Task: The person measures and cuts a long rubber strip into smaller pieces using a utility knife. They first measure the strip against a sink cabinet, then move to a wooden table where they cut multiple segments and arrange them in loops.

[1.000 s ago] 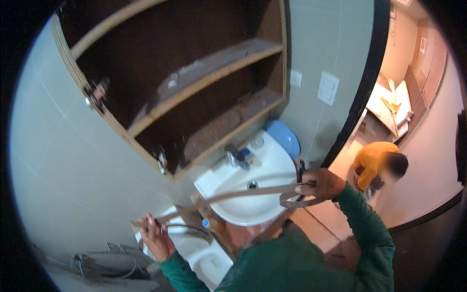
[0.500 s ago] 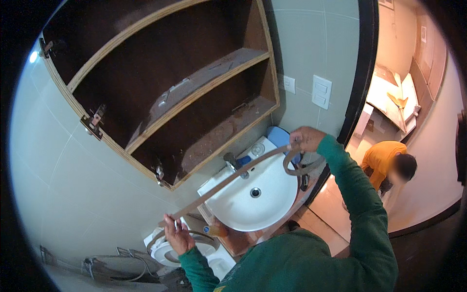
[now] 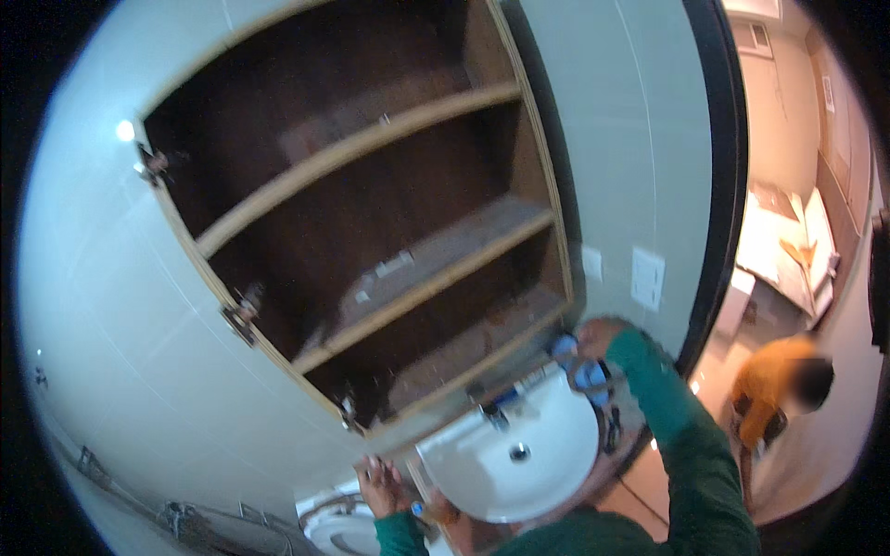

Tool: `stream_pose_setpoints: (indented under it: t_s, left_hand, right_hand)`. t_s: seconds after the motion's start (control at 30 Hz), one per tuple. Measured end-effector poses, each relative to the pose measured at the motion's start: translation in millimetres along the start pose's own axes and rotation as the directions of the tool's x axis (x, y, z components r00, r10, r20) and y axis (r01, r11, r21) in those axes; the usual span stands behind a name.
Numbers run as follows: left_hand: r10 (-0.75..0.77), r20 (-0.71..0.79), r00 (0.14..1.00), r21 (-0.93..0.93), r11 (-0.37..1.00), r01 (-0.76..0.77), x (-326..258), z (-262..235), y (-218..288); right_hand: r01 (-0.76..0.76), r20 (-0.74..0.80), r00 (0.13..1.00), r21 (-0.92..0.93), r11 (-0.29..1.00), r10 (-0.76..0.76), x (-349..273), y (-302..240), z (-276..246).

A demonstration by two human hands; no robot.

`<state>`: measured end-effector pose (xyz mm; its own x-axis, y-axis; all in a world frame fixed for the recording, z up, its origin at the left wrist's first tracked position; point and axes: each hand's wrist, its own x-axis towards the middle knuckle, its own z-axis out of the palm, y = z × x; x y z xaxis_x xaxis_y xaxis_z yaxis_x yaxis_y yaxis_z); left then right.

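Note:
A long, thin brown strip [image 3: 601, 385], like edge banding, stretches along the bottom edge of the open wooden cabinet [image 3: 431, 293], blurred by motion. My right hand [image 3: 598, 336] is closed around its right part, near the cabinet's lower right corner, and a loop of the strip hangs below the fingers. Below the cabinet's lower left corner, my left hand [image 3: 378, 484] appears to pinch the other end. Its fingertips are smeared. The cabinet has dark, dusty shelves and pale raw edges, with no doors on it.
A white washbasin [image 3: 464, 477] with a tap [image 3: 496, 415] stands below the cabinet. A toilet [image 3: 343, 536] is at lower left. Metal hinges [image 3: 241, 324] jut from the cabinet's left side. Switches [image 3: 647, 278] sit beside the dark door frame [image 3: 728, 185]. Beyond it, a person in orange [image 3: 769, 371] bends down.
My view has tilted upward, so the cabinet and basin sit lower. Both hands have brought the strip from over the basin up toward the cabinet's bottom edge. The person in orange still bends.

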<state>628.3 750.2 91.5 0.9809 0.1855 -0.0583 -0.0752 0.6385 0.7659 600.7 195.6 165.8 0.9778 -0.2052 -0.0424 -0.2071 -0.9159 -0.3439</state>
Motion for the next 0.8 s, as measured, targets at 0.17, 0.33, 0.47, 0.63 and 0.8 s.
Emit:
stream_pose_setpoints:
  t_s: [0.17, 0.33, 0.47, 0.63, 0.8]
  left_hand:
    - [0.042, -0.109, 0.993, 0.149, 0.989, -0.025, -0.8, 0.3, 7.9]
    - [0.074, -0.169, 0.983, 0.128, 0.99, -0.052, 10.3, -33.6, 13.8]
    - [0.401, 0.169, 0.9, 0.743, 0.548, -0.383, 46.0, -102.8, 2.8]
    - [0.332, 0.104, 0.937, 0.519, 0.786, -0.336, 60.2, -146.5, 4.0]
    - [0.451, -0.083, 0.889, 0.504, 0.788, -0.353, 34.9, -104.9, 4.9]
  right_hand:
    - [-0.021, 0.021, 1.0, 0.059, 0.998, 0.02, -12.3, -12.7, 4.7]
    - [0.015, -0.357, 0.93, 0.276, 0.961, 0.088, -35.4, -30.2, 14.7]
    - [0.063, -0.335, 0.942, 0.222, 0.973, 0.016, -57.1, -56.4, 0.4]
    - [0.097, -0.284, 0.958, 0.226, 0.969, -0.029, -106.4, -87.8, -55.3]
    - [0.142, -0.327, 0.944, 0.267, 0.953, -0.049, -137.9, -108.6, -85.2]
